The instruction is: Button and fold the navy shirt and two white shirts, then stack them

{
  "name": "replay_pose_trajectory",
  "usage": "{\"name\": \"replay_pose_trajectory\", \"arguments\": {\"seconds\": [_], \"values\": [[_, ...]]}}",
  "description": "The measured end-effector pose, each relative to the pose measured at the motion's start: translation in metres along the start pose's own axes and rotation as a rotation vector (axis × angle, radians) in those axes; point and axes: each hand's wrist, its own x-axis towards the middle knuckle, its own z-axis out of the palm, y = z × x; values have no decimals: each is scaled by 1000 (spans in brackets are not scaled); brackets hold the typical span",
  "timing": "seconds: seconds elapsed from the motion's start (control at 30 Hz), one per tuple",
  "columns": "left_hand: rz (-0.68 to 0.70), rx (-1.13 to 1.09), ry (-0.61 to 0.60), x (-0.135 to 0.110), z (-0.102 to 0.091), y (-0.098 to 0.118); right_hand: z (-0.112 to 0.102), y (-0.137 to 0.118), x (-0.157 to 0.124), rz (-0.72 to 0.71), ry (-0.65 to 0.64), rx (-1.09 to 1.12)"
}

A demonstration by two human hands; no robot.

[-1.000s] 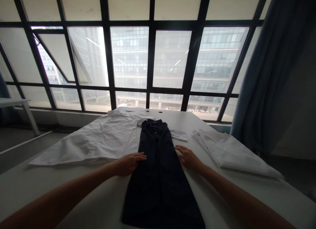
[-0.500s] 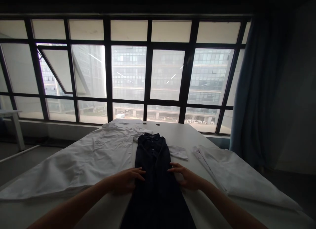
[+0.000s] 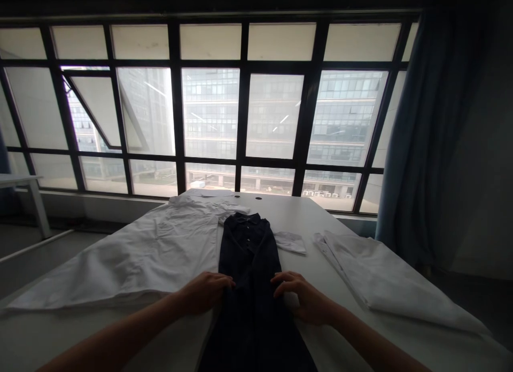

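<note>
Forearms [image 3: 128, 332] in from near left and near right, slanting inward. Left hand [image 3: 204, 294] at left edge of dark garment [image 3: 254, 302], fingers bent onto cloth; right hand [image 3: 306, 300] matching at right edge, fingers arched. Pinching or merely resting? Can't tell. Garment lies lengthwise along middle of tabletop [image 3: 296, 214], collar [image 3: 247, 218] far. White garment [image 3: 160, 254] spread left, folded white cloth [image 3: 401, 281] right. Beyond: black-framed windows [image 3: 210, 113], one pane [image 3: 96, 110] tilted open far left, blue curtain [image 3: 420, 153] far right.
</note>
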Motion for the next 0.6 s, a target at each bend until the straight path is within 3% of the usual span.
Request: {"name": "replay_pose_trajectory", "arguments": {"seconds": [0.23,0.33,0.47,0.6], "values": [[178,22,-43,-14,2,34,8,-29,-21,-192,-63,-34],[268,0,-122,-19,2,44,10,-38,-26,-239,-70,-79],[240,-29,-183,-26,-4,55,2,-51,-34,-183,-123,-61],[166,-226,-198,-33,-20,83,-16,-71,-47,-59,-125,21]]}}
